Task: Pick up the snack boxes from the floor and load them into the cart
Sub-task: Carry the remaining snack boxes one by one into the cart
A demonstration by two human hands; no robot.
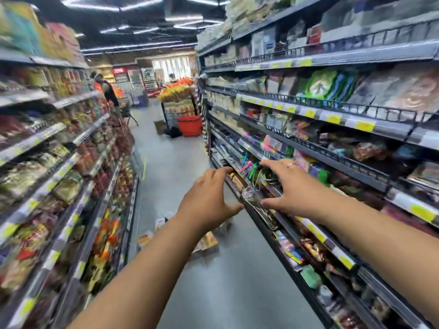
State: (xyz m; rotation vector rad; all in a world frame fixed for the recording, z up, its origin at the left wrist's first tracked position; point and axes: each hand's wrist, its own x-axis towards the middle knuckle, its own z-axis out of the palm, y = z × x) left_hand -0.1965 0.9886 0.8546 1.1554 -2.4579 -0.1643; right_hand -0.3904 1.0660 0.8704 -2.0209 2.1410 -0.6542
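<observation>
A: Where are the snack boxes [206,243] lying?

B: They are lying scattered on the grey floor [237,281], lower centre of the frame, partly hiding behind the left forearm. A few more are sitting just left of it, near the foot of the left-hand shelves [71,162].

A: And the hands?

B: Both are reaching forward above the boxes, holding nothing. The left hand [209,200] is spreading loose fingers at frame centre. The right hand [289,188], wearing a ring [291,165], is splaying just right of it, in front of the right-hand shelves [332,110]. Neither is touching a box.

A: How should the pickup be going?

B: I'm judging the hands are needing to drop well down, one on each side of a box, gripping its short ends so the carton isn't getting crushed. I'm not seeing the cart plainly. A dark frame [128,112] beside a person [109,91], upper left of centre, may be one, but blur is hiding it.

A: Any lettering?

B: Nothing is reading clearly. Yellow price tags [363,126] are running along the shelf edges, all smeared, and the box fronts are showing only orange and yellow patches. A red basket [190,125] is standing far down the aisle, with no marking I can make out.
</observation>
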